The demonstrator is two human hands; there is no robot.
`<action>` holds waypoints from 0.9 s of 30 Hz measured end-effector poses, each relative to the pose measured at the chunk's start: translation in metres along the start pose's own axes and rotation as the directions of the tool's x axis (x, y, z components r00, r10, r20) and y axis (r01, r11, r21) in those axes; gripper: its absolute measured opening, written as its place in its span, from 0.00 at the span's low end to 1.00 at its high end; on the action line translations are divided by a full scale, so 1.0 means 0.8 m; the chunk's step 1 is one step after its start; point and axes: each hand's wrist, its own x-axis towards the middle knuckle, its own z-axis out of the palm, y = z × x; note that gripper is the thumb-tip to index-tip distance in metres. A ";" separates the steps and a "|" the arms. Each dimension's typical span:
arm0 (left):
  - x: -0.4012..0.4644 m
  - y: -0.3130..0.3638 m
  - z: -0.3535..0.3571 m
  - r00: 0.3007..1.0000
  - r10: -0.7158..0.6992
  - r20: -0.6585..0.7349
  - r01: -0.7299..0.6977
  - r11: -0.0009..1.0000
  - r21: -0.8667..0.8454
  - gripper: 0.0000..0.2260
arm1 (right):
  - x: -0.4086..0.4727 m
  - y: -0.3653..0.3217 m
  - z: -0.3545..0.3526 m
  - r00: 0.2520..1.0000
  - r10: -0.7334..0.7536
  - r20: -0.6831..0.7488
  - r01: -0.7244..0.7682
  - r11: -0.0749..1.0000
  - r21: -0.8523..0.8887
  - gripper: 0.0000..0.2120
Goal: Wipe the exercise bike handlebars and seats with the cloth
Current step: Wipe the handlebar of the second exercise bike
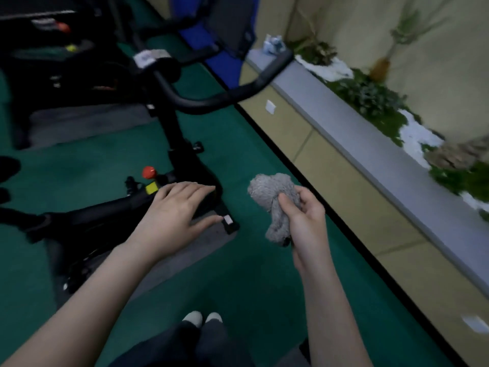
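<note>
A black exercise bike (pixel 182 165) stands on a grey mat at left centre. Its curved black handlebar (pixel 225 98) reaches up and right, well above both hands. A red knob (pixel 148 172) sits on the frame. My left hand (pixel 174 215) hovers flat with fingers spread over the bike's lower frame, holding nothing. My right hand (pixel 304 218) is to the right of the bike, over the floor, closed around a bunched grey cloth (pixel 275 200). No seat is visible.
Green carpet (pixel 238 274) covers the floor. A low beige cabinet with a grey top (pixel 357 123) runs along the right, carrying plants (pixel 370 94) and white stones. More black exercise equipment (pixel 53 62) stands at the far left. My shoes (pixel 201 317) show at the bottom.
</note>
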 end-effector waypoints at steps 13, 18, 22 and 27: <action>-0.046 -0.082 -0.035 0.935 -0.327 -0.138 0.328 0.944 -0.013 0.33 | 0.048 0.016 0.115 0.956 0.072 0.283 -0.039 0.992 -0.120 0.06; -0.021 -0.143 -0.049 0.941 -0.299 -0.157 0.297 0.954 -0.040 0.33 | 0.067 0.021 0.176 0.969 0.061 0.238 -0.036 0.993 -0.108 0.06; 0.002 -0.205 -0.071 0.959 -0.237 -0.154 0.233 0.972 -0.044 0.33 | 0.078 0.018 0.234 0.983 0.070 0.168 -0.059 0.996 -0.071 0.05; 0.033 -0.280 -0.088 0.979 -0.171 -0.107 0.166 0.985 -0.054 0.34 | 0.086 0.020 0.302 0.996 0.052 0.075 -0.047 0.997 -0.060 0.07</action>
